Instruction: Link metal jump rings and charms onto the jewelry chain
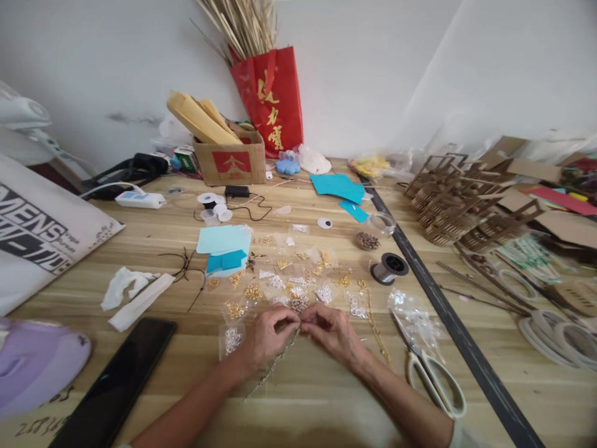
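Observation:
My left hand [269, 333] pinches one end of a thin silver-coloured chain [271, 368] between thumb and fingertips. From there the chain trails down to the table beside my left forearm. Fingertips of my right hand [334, 333] are pinched together right against those of the left, at the chain's end; whatever small piece they grip is hidden. Just beyond the hands lie little bags of gold-coloured findings [254, 292], silver-coloured beads [323, 293] and a bag of silver-coloured rings [233, 339]. A gold-coloured chain [377, 330] lies to the right of my right hand.
Scissors [431, 373] and a spool of wire [390, 269] lie on the right, near a dark strip [448, 317] across the table. At left are a black phone [116, 382] and a purple object [41, 364]. Farther back stand a cardboard box [228, 163] and wooden baskets [448, 205].

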Demonstrator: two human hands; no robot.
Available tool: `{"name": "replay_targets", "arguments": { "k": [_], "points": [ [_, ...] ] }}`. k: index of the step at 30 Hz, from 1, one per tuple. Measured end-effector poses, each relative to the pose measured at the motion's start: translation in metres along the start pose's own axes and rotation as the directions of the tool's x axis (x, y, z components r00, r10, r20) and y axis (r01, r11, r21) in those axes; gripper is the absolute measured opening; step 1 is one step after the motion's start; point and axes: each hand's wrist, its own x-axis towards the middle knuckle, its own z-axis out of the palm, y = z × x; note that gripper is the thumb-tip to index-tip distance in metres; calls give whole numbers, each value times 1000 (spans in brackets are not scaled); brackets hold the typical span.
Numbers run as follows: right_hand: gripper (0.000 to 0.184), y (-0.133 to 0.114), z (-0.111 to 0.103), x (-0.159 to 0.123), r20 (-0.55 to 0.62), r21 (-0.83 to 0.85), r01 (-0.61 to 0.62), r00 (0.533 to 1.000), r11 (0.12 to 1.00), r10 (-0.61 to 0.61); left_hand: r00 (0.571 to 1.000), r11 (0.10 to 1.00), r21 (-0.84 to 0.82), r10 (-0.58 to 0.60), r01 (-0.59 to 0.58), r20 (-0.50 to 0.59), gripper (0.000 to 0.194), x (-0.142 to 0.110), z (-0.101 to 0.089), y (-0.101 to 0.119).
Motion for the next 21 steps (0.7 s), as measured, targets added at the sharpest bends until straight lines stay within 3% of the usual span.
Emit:
{"name": "replay_targets", "arguments": {
  "k": [10, 16, 21],
  "points": [
    [29, -5, 1, -1, 54, 215, -104, 994, 971, 94, 976, 915, -352, -146, 196, 163, 9, 4, -10, 12],
    [30, -6, 1, 0, 132, 315, -163, 983, 935, 127, 966, 839, -481, -197, 255, 167, 17, 5, -9, 10],
    [26, -11, -3, -2, 172, 292, -181, 976, 939, 134, 957, 798, -529, -217, 288, 194, 26, 7, -10, 12]
  ]
}}
